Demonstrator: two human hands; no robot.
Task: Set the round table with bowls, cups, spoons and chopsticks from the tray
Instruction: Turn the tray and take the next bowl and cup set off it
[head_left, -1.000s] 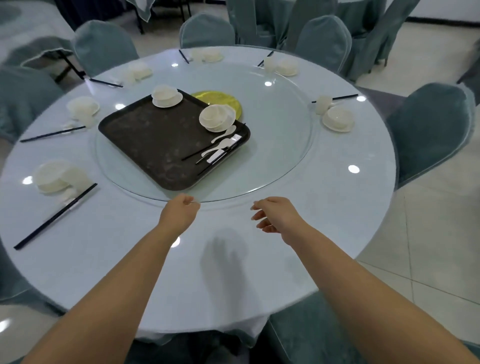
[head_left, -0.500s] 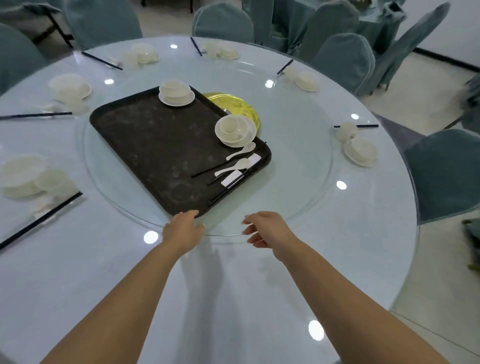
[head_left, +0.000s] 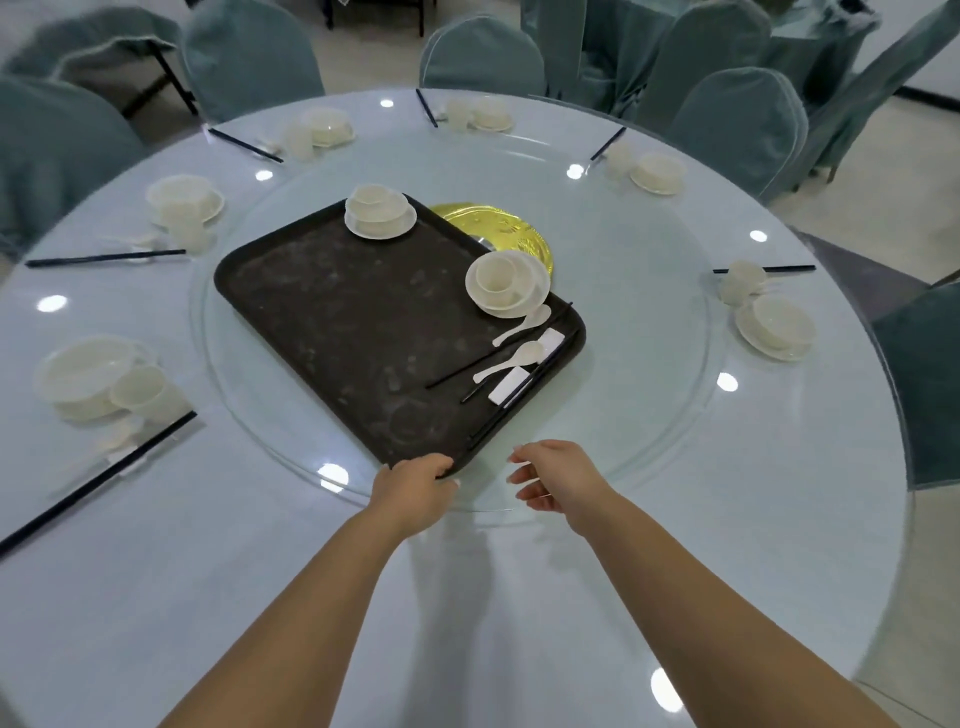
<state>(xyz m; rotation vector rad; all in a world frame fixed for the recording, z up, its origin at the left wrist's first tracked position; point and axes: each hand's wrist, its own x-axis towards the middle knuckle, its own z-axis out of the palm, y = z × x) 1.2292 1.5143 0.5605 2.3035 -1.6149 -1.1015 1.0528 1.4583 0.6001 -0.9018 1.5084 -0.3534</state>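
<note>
A dark brown tray (head_left: 337, 322) lies on the glass turntable (head_left: 634, 353) of the round table (head_left: 727, 545). At the tray's far corner stands a white bowl stack on a saucer (head_left: 379, 215). At its right side is a bowl with a cup inside (head_left: 506, 283). Beside that lie two white spoons (head_left: 514, 361), black chopsticks (head_left: 498, 349) and a white rest (head_left: 553, 340). My left hand (head_left: 415, 486) grips the tray's near corner, fingers curled over the rim. My right hand (head_left: 553, 478) hovers just right of it above the glass, fingers relaxed and holding nothing.
A gold plate (head_left: 498, 226) lies partly under the tray's far edge. Several laid place settings ring the table, among them one at the left (head_left: 93, 376) and one at the right (head_left: 774, 325). Teal covered chairs (head_left: 737, 119) surround the table.
The view has come closer to the table. My left hand moved forward from the turntable's edge onto the tray's near corner. My right hand advanced beside it over the glass.
</note>
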